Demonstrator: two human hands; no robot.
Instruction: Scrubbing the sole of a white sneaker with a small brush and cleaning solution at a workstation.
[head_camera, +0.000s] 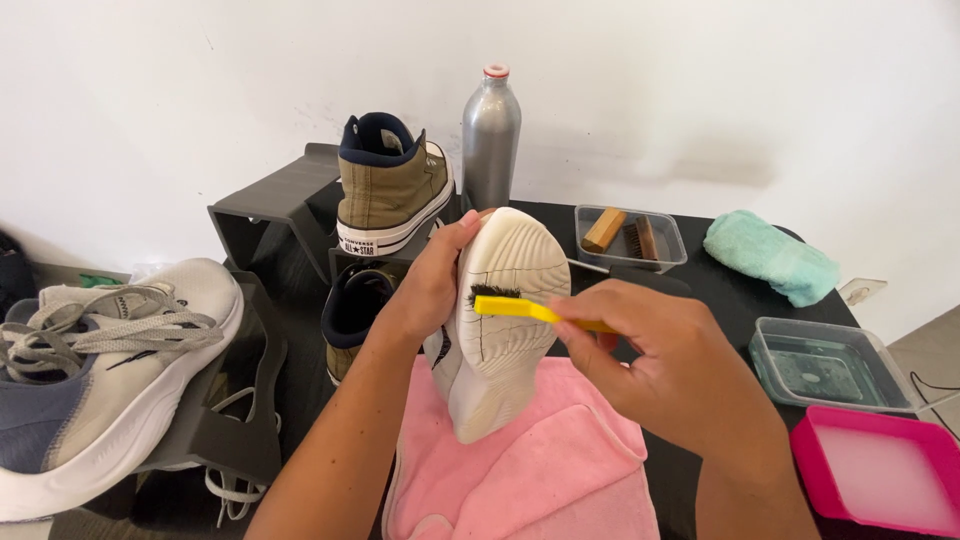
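Frame centre: left hand (432, 285) grips a white shoe (497, 325), sole up, standing on a pink towel (560, 470). Right hand (660, 365), fingers clenched on a yellow brush (530, 310), sets its bristles apparently on the sole. Lower right: pink tray (872, 470).

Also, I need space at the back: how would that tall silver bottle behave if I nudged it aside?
The silver bottle stands tall and narrow, so it would probably tip rather than slide. Once down, its round body would likely roll. Its smooth metal-looking wall may be slippery to grip.
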